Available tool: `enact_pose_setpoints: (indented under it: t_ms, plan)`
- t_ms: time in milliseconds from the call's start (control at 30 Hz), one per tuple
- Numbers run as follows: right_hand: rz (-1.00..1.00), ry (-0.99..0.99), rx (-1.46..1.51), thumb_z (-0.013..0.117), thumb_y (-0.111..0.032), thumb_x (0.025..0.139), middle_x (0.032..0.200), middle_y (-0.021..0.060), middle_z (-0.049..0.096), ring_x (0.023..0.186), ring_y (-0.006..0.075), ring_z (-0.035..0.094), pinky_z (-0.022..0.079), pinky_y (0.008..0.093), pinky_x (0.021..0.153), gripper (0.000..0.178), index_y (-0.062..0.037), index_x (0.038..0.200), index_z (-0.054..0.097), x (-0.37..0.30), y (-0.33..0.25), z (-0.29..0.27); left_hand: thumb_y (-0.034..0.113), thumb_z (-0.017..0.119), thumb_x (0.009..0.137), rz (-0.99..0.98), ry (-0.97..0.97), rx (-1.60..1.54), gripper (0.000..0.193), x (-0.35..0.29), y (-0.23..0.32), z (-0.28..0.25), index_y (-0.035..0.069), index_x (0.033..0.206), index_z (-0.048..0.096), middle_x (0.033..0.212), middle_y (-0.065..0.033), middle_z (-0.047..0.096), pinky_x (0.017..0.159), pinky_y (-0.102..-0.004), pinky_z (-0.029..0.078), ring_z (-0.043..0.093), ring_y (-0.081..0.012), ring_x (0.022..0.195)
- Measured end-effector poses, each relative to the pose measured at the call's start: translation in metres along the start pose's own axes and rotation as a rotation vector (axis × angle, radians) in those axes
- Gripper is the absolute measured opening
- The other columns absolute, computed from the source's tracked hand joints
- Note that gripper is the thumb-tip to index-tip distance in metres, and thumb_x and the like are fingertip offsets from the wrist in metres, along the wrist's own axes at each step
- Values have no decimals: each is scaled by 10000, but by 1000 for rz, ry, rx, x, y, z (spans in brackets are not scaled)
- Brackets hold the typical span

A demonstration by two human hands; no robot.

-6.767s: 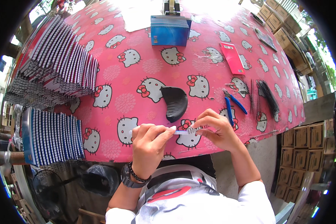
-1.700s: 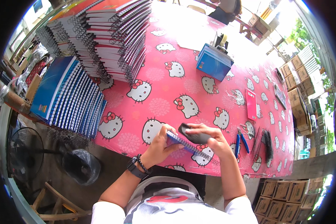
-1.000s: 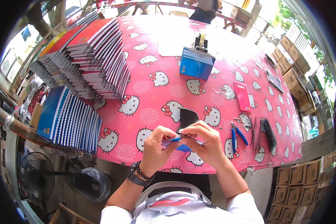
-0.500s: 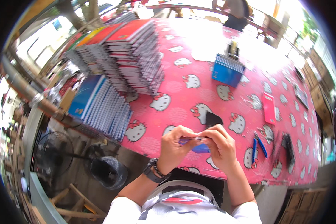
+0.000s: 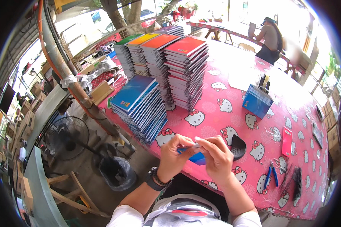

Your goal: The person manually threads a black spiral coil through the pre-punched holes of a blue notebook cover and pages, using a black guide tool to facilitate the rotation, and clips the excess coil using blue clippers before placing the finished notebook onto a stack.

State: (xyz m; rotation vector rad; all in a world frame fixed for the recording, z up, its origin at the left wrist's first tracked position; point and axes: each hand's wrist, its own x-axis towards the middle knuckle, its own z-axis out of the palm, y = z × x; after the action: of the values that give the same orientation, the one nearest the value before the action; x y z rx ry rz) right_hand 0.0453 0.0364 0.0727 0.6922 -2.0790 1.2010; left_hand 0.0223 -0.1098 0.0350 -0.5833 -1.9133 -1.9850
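My left hand [image 5: 174,155] and my right hand [image 5: 218,157] meet in front of me, over the near edge of the table. Both are closed, thumbs and fingertips pinched together at the upper edge of what looks like a blue notebook [image 5: 197,159]. Most of it is hidden behind the fingers, and the small detail at the fingertips is too fine to make out. Just beyond my right hand lies a curved black piece [image 5: 238,147]. Blue-handled pliers [image 5: 271,176] rest farther right, beside dark spiral binding coils [image 5: 297,185].
Stacked blue spiral notebooks [image 5: 140,108] stand left, before taller red-topped [image 5: 185,72] and other coloured stacks. Beyond my right hand are more blue notebooks [image 5: 258,102] near a tape dispenser [image 5: 264,82]. A pink case [image 5: 287,140] lies right. A fan [image 5: 67,138] stands below left; a person sits far off.
My view has swung leftward and up, so the table and stacks sit farther right and lower. Both hands stay together on the blue notebook, with the fingers slightly shifted.
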Motion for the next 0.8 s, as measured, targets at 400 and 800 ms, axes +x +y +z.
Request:
enact_pose_setpoints:
  t_ms: [400, 800]
  plan:
    - [-15, -195, 244, 614, 20, 814, 883, 117, 601, 779, 250, 605, 496, 338, 701, 349, -20, 1158, 572, 38, -9, 37, 123, 794, 753, -91, 113, -57, 431, 9, 26, -56, 32, 1069, 515, 1015, -94, 603, 802, -271, 476, 583, -112, 911]
    - [-46, 191, 275, 579, -34, 864, 888, 156, 572, 756, 311, 563, 464, 384, 681, 132, -41, 989, 619, 170, 33, 124, 143, 641, 890, 145, 344, 720, 321, 103, 50, -164, -19, 1156, 563, 880, 9, 546, 714, -208, 419, 502, -61, 784]
